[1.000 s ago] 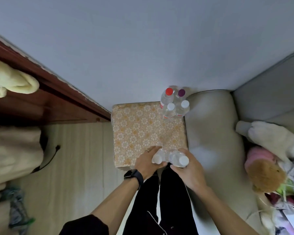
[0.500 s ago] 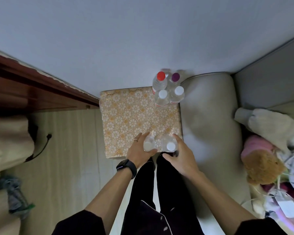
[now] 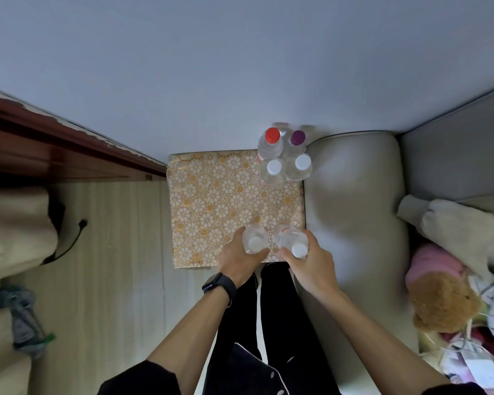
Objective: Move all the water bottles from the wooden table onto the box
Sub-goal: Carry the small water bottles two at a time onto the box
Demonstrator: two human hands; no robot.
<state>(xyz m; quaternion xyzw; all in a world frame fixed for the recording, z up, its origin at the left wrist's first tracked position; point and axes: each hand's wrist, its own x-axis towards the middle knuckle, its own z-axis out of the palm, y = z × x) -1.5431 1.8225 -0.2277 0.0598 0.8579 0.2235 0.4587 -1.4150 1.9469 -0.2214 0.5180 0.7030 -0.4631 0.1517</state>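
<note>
1. In the last second the two bottles go from lying together between the hands to near-upright and apart, over the near edge of the box [image 3: 211, 201]
2. The left hand [image 3: 240, 258] fingers curl round the left bottle [image 3: 254, 240], and the right hand [image 3: 314, 263] fingers grip the right bottle [image 3: 293, 242]
3. Four bottles [image 3: 274, 172] stand at the box's far right corner, so placing seems close
4. The hands hide both bases, so contact is unclear, and I cannot make out the table

Single head-worn wide-angle view looks steeply down from close above; box [image 3: 211, 201] central, wall [image 3: 240, 67] at twelve o'clock.
</note>
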